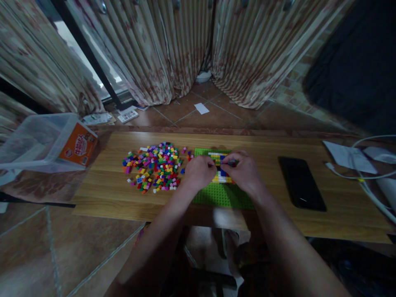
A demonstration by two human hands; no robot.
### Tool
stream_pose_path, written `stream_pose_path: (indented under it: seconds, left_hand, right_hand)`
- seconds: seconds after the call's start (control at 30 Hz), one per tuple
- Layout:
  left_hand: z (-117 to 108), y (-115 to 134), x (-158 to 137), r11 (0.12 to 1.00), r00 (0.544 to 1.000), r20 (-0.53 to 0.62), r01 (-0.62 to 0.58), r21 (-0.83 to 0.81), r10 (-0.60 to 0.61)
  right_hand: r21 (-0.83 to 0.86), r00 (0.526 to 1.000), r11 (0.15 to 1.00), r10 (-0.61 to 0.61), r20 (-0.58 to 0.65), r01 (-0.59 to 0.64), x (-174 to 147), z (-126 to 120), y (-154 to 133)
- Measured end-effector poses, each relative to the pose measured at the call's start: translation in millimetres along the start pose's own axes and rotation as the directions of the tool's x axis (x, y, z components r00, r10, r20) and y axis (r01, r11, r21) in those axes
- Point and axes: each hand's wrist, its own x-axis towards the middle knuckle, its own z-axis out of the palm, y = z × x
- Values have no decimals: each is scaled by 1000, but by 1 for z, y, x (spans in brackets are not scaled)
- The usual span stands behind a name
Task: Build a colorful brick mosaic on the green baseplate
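A green studded baseplate (216, 196) lies on the wooden bench, with rows of white, yellow, red and blue toy bricks (221, 178) built up on it. My left hand (200, 171) rests over the plate's left side, fingers curled together at the edge of the built rows; whatever they hold is hidden. Over the right part of the rows is my right hand (243, 169), its thumb and fingers pinched close to a blue section. Anything in that pinch is too small to make out. To the left spreads a pile of loose, many-coloured bricks (163, 165).
A black phone or tablet (301, 183) lies right of the baseplate on the bench (108, 202). White cables (343, 177) and paper (346, 156) are at the far right. A clear plastic bin (40, 140) with an orange label stands at the left end. Curtains hang behind.
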Motion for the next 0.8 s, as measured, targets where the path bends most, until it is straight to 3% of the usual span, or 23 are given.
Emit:
stream_pose_path:
  seconds: [0.33,0.53,0.67,0.8]
  left_hand:
    - [4,2,-2,998,998,-1,65,0,-65]
    - [5,-5,-5,1000,1000,2,22,-11,-22]
    - [-8,-18,-5,1000,999,-46,12,-7,-12]
    - [-36,-47,-6,999,982,-185,18,-28,-23]
  right_hand:
    - [-83,998,997,13,56,-8,2,-1,-1]
    - [-107,994,994,18,105,-7,2,-6,7]
    - [-112,990,990,99,104,-87,3,-9,8]
    - [-145,985,978,159,62,-148,4,-9,4]
